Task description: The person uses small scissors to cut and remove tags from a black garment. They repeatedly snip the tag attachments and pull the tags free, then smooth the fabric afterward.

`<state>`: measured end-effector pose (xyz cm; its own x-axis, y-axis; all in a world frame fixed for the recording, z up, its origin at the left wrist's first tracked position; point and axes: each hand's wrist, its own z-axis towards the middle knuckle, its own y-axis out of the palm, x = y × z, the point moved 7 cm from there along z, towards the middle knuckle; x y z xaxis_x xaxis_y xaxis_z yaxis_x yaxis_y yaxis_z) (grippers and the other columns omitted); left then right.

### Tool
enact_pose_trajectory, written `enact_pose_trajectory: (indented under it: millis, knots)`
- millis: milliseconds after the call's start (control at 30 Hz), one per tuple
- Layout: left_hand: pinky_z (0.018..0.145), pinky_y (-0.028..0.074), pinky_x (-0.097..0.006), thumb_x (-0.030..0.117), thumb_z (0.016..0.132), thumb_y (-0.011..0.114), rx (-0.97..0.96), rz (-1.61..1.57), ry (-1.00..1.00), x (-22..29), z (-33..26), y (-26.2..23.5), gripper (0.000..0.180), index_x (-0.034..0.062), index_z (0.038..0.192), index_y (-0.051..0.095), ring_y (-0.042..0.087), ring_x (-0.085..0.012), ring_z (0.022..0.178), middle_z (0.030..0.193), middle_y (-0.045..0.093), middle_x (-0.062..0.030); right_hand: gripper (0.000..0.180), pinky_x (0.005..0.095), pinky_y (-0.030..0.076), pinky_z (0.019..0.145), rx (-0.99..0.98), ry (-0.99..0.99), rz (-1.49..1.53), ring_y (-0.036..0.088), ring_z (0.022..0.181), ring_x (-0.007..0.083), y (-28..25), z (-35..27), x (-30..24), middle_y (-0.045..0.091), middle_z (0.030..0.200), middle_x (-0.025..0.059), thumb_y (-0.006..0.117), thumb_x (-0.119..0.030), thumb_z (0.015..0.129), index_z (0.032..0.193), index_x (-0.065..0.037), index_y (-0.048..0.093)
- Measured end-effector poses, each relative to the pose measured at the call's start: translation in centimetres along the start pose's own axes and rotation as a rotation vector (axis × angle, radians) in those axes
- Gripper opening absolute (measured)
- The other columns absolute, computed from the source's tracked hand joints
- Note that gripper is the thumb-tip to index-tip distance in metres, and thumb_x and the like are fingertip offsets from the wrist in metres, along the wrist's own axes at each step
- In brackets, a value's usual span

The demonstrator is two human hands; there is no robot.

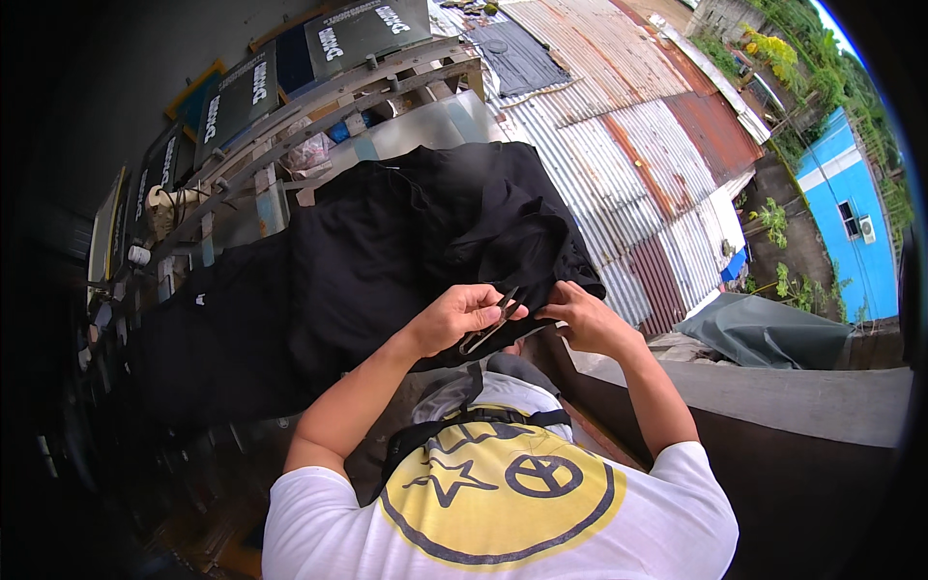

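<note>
A large heap of black cloth (367, 261) spreads in front of me, its folds bunched toward the right. My left hand (452, 317) is closed around a small pair of metal thread snips (476, 340), the blades pointing up at the cloth. Close beside it, my right hand (592, 321) pinches the near right edge of the cloth between its fingers. Whether the blades touch the fabric I cannot tell. A small white mark (200, 299) shows on the left part of the cloth.
Behind the cloth runs a metal rack (387, 82) with dark printed frames (237, 101) leaning on it. A clear plastic bag (309, 153) and a cream-coloured object (166, 208) lie there. To the right, a ledge (822, 401) borders a drop to corrugated roofs (619, 145).
</note>
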<state>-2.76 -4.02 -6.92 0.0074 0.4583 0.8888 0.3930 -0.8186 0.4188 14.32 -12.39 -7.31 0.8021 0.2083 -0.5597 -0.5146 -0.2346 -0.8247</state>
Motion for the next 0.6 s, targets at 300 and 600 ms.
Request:
enact_pose_trajectory:
  millis: [300, 600]
  knots:
    - [0.099, 0.051, -0.037, 0.012, 0.103, 0.051, 0.136, 0.049, 0.022, -2.1, 2.3, -1.9, 0.018, -0.0005, 0.095, 0.061, 0.067, -0.0244, 0.11, 0.121, 0.067, -0.0198, 0.035, 0.0364, 0.05, 0.093, 0.267, -0.213, -0.146, 0.057, 0.108, 0.0287, 1.1, -1.5, 1.9, 0.06, 0.112, 0.0097, 0.073, 0.002, 0.067, 0.102, -0.004, 0.071]
    - [0.099, 0.051, -0.036, 0.011, 0.102, 0.052, 0.194, 0.006, 0.047, -2.8, 1.7, -2.2, 0.017, -0.0005, 0.094, 0.061, 0.067, -0.0249, 0.108, 0.119, 0.067, -0.0196, 0.016, 0.0353, 0.054, 0.078, 0.467, -0.237, 0.118, 0.065, 0.086, 0.0273, -0.9, -3.3, 0.9, 0.069, 0.09, 0.0075, 0.074, 0.003, 0.069, 0.084, -0.002, 0.072]
